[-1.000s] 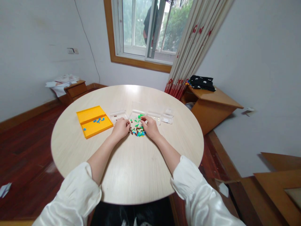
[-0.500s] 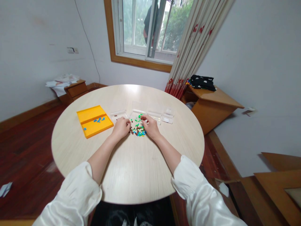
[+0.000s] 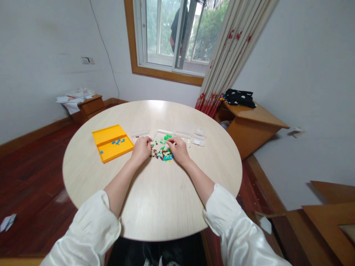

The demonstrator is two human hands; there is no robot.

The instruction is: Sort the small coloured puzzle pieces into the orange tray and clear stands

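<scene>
A loose pile of small building bricks [image 3: 161, 154] in brown, green, blue and cream lies on the round table between my hands. My left hand [image 3: 141, 148] is at the pile's left edge, fingers curled together by a clear tray [image 3: 141, 134]; whatever they pinch is too small to make out. On the pile's right side, my right hand [image 3: 179, 149] has thumb and fingertips close together over the bricks, and I cannot make out what is in them. Just beyond the pile, several green bricks [image 3: 168, 137] sit in a clear middle tray [image 3: 163, 131].
An open yellow case [image 3: 111, 136] with several blue bricks lies on the left of the table [image 3: 155, 207]. Clear containers [image 3: 198, 140] stand to the right of the middle tray. A wooden cabinet [image 3: 257, 118] with dark cloth on it stands beyond the table's right edge.
The view has shifted slightly. My right hand has drawn back a little from the green bricks in the middle tray, which show more fully now. My left hand remains beside the pile.
</scene>
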